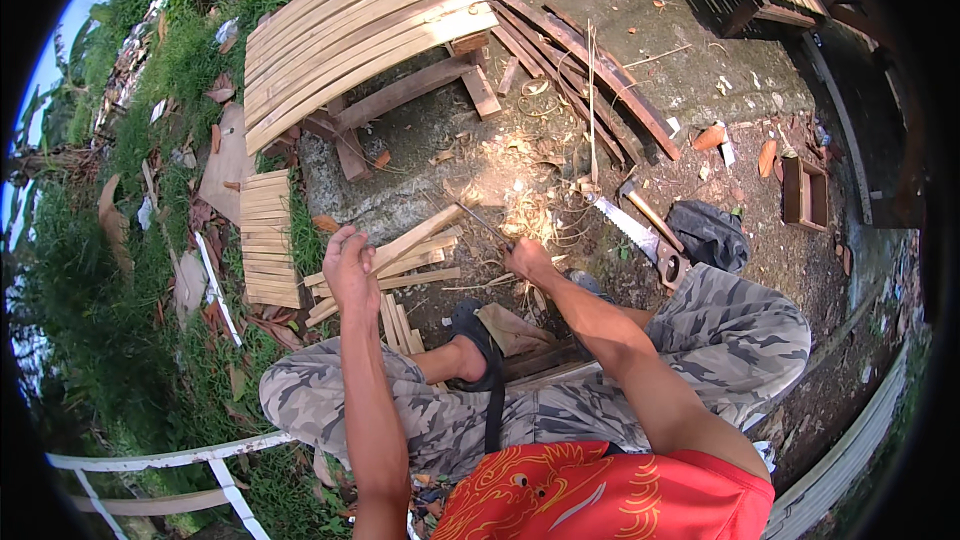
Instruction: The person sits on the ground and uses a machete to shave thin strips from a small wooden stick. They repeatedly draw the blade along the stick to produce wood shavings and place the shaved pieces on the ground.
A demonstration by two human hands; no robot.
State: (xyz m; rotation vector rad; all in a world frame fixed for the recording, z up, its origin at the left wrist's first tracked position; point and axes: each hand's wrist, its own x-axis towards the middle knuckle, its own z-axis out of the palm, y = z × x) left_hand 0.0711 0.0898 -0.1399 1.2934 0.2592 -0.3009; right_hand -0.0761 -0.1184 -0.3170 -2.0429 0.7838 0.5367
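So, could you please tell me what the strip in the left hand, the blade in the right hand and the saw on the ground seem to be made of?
The strip in the left hand looks like pale split bamboo or wood, bare and unpainted. The blade in the right hand appears to be dark, dull metal. The saw shows a shiny toothed metal blade; its handle looks wooden.

A: Daylight, bright, falling patchily; sun glaring on the bamboo bench (360,35), shade covering the concrete ground (700,60) at upper right.

B: Bending hard at the rim, black vignette ringing everything. Sharp in the centre, smearing toward the edges, sky (60,40) blowing out at left.
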